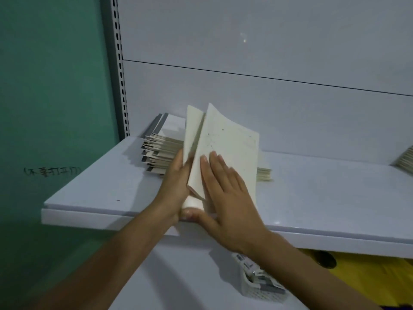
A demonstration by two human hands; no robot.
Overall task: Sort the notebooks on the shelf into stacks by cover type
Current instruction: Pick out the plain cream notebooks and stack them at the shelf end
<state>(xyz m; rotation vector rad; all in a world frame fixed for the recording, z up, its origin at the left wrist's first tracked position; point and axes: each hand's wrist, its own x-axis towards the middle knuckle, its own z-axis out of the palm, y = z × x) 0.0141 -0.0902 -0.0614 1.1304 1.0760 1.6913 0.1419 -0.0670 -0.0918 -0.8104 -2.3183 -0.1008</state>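
Sorting step: left hand (176, 184) grips cream paper-covered notebooks (232, 142); right hand (228, 198), fingers flat, probably parting covers; next, placement by type.

A batch of cream notebooks (230, 148) is held upright near the front of the white shelf (100, 193), fanned apart at the top. It is gripped from the left by the left hand (176, 175), while the right hand (228, 198) is laid flat on the front cover, fingers (214, 166) straight. Behind, at the left, a stack of grey-spined notebooks (156, 151) lies flat; a low cream stack (264, 174) shows just right of the batch – a further stack (405, 159) is cut off at the right edge. Below the shelf, a white perforated basket (259, 285) is partly hidden by the right forearm
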